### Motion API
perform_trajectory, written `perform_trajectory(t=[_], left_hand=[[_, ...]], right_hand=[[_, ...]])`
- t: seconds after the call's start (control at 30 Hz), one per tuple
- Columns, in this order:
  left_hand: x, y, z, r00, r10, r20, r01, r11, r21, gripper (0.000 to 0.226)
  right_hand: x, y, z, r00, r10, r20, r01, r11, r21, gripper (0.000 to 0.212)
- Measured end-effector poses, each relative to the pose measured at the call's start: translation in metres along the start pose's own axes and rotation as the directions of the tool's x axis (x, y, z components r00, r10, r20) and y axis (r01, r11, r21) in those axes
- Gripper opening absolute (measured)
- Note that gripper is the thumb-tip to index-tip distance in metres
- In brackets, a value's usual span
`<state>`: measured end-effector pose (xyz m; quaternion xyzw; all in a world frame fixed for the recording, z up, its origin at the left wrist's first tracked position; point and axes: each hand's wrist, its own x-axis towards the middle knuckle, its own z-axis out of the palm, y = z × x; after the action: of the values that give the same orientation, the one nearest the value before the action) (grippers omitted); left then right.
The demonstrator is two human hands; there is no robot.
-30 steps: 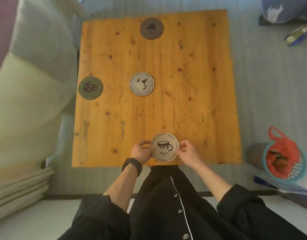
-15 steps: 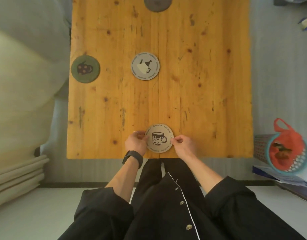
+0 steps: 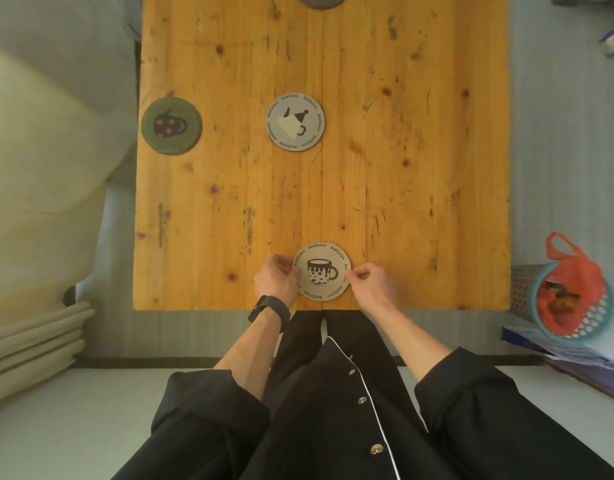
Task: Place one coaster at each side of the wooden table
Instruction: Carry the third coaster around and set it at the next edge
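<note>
Coasters lay on the table (image 3: 419,168): a beige one (image 3: 321,270) at the near edge, pinched on opposite rims by the left hand (image 3: 275,279) and right hand (image 3: 371,283); a green one (image 3: 171,125) at the left edge; a grey one (image 3: 295,123) mid-table.

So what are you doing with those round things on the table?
A person is setting coasters around the wooden table. Both hands, left and right, pinch the mug coaster flat at the near edge. A green coaster sits at the left edge, a dark one at the far edge. A grey coaster waits mid-table; the right side has none.
</note>
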<state>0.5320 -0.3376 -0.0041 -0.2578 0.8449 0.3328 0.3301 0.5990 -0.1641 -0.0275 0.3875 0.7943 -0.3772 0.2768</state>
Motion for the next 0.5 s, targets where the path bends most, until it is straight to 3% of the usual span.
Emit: perform_trajectory(t=[0.5], left_hand=[[0.001,-0.006,-0.001,0.999,-0.001,0.034,0.001,1.0,0.005,0.016]], right_hand=[[-0.009,0.001,0.012,0.985,0.028,-0.169,-0.014,0.996,0.086,0.021]])
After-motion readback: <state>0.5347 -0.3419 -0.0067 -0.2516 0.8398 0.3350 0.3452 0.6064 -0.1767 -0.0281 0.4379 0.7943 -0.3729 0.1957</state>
